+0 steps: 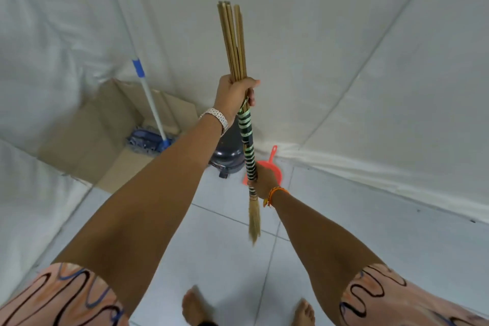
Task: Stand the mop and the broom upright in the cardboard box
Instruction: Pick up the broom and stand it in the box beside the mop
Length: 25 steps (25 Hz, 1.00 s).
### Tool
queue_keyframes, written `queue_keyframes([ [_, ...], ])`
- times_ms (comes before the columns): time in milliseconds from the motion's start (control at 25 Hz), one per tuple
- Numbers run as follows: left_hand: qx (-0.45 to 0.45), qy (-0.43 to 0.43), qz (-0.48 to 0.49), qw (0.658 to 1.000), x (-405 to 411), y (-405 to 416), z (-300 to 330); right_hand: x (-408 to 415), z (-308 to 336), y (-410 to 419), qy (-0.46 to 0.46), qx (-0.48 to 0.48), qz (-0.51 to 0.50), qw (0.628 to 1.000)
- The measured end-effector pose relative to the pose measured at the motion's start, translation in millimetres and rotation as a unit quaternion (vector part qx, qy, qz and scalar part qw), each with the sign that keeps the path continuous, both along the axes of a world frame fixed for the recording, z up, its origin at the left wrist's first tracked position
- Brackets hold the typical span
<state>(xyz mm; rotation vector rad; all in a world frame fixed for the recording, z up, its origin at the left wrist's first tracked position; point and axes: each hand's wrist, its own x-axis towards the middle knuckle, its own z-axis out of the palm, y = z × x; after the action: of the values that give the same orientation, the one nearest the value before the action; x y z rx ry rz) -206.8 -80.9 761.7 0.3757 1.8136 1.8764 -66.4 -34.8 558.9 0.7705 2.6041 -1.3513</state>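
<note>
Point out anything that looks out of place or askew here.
The mop stands in the cardboard box but leans against the white sheet. The broom is outside the box, held in the air by the left hand and right hand, bristles down.

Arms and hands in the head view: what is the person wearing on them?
The left hand has a silver metal-link watch at its wrist; the right hand has orange thread bracelets. Short sleeves are peach with dark and blue wavy lines.
</note>
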Motion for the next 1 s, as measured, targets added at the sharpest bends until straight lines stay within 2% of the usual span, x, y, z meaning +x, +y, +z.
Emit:
queue_keyframes([
  [160,-0.045,0.038,0.013,0.998,-63.2,-65.1,35.4,-81.5,35.7,-74.7,-0.003,-0.002,0.038,0.999],
  [520,-0.021,0.068,0.055,0.996,-192.7,-207.0,93.3,-217.7,83.3,-202.1,0.044,-0.033,0.062,0.997],
  [760,-0.008,0.132,0.067,0.989,-276.0,-251.5,101.3,-311.9,76.2,-242.3,0.077,-0.022,0.109,0.991],
  [1000,-0.004,0.17,0.037,0.985,-387.6,-271.9,77.7,-427.4,44.5,-263.0,0.082,-0.072,0.094,0.99],
])
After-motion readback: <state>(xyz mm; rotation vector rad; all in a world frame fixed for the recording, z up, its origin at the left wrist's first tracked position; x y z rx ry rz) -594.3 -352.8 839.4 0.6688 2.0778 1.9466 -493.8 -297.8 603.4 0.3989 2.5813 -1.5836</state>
